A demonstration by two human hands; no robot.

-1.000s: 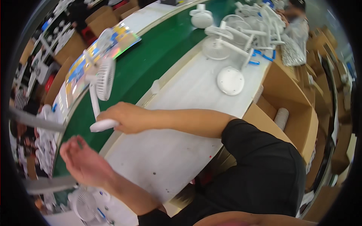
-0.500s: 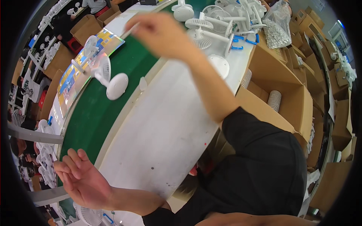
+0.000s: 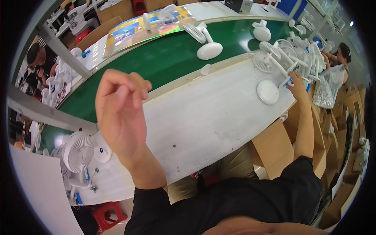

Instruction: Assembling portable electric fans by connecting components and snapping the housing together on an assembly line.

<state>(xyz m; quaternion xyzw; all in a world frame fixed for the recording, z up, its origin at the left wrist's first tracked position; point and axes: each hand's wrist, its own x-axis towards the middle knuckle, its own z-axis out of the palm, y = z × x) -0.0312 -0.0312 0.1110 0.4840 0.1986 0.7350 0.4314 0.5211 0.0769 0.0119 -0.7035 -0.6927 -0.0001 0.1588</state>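
My left hand (image 3: 123, 105) is raised over the near side of the white table, palm turned up, fingers loosely curled and apart, with nothing in it. Reaching to the right, my right hand (image 3: 298, 87) closes on a white part of a small desk fan (image 3: 282, 74) at the edge of a heap of fans (image 3: 299, 53). Blue pieces show by its fingers, and its grip is partly hidden. Just left of that hand lies a round white fan base (image 3: 268, 92). On the green belt, a white fan (image 3: 209, 51) rests with its round base toward me.
The green belt (image 3: 164, 72) curves behind the white table (image 3: 203, 129). A fan (image 3: 78, 152) and small wired parts are at the left, beside a grey metal post (image 3: 47, 111). Cardboard boxes (image 3: 274, 145) and a clear bag of small parts (image 3: 328, 88) stand right. Other people work beyond.
My view has swung to the right. My right hand has gone from over the belt to the fan heap at the right. The left hand has risen, its fingers more curled.
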